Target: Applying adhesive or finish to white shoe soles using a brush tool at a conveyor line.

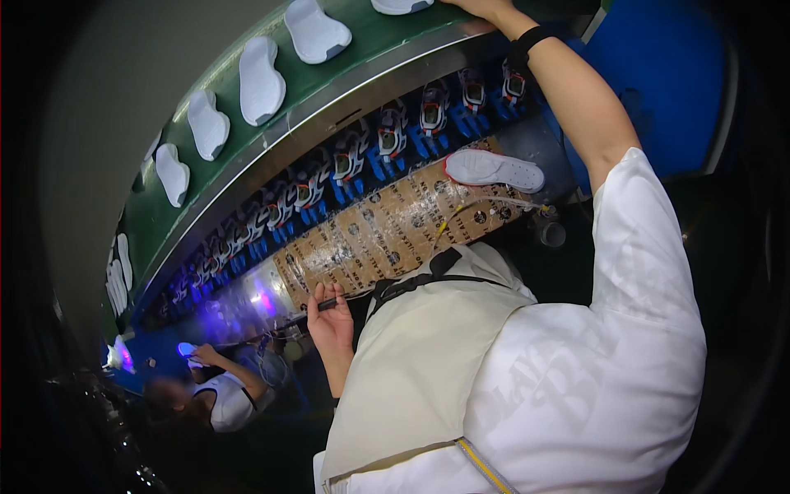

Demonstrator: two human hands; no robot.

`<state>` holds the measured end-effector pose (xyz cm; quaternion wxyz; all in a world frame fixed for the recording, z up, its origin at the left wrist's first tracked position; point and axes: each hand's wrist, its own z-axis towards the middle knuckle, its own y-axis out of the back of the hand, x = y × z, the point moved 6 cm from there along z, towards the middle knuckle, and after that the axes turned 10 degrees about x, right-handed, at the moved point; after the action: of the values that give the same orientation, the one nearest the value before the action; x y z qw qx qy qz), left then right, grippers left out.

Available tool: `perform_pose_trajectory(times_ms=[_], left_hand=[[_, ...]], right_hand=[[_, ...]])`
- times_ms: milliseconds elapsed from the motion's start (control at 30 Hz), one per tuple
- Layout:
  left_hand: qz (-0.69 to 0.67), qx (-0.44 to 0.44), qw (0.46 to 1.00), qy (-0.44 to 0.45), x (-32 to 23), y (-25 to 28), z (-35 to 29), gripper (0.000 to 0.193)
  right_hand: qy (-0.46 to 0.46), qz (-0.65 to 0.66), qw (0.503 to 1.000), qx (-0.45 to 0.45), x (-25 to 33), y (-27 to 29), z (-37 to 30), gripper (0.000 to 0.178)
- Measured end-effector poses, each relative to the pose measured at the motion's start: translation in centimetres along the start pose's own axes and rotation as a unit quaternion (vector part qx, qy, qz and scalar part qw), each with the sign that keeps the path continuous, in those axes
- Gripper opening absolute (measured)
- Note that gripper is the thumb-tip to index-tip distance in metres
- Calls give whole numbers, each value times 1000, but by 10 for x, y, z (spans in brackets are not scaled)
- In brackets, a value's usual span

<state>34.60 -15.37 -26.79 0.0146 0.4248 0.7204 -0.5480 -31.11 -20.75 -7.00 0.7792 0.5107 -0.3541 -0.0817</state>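
Observation:
My left hand is closed around a short dark stick-like tool, held upright beside the bench's near edge. High at the top edge, my right hand stretches out over the green conveyor belt. A white shoe sole lies just left of that hand, partly cut off by the picture's edge. The right fingertips are out of view, so I cannot tell whether they touch the sole. On the right part of the bench rests another white sole with a red edge.
Several white soles sit along the belt. Below it stands a row of shoes on blue supports. Printed brown paper covers the bench, with a thin hose across it. At lower left, a person holds a piece lit violet-blue.

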Motion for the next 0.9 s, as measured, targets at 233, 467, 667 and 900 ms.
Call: perform_pose_trajectory(times_ms=[233, 467, 667, 900], left_hand=[[-17, 9, 1000, -5, 3, 11, -10, 37], [-13, -7, 1000, -5, 5, 24, -20, 36], [-27, 23, 999, 5, 7, 25, -21, 36], [-19, 4, 1000, 0, 5, 27, -22, 36]], right_hand=[[-2, -45, 999, -15, -4, -12, 3, 66], [-21, -10, 1000, -15, 2, -5, -6, 67], [-2, -20, 999, -29, 4, -6, -4, 67], [-25, -9, 1000, -14, 8, -2, -7, 67]])
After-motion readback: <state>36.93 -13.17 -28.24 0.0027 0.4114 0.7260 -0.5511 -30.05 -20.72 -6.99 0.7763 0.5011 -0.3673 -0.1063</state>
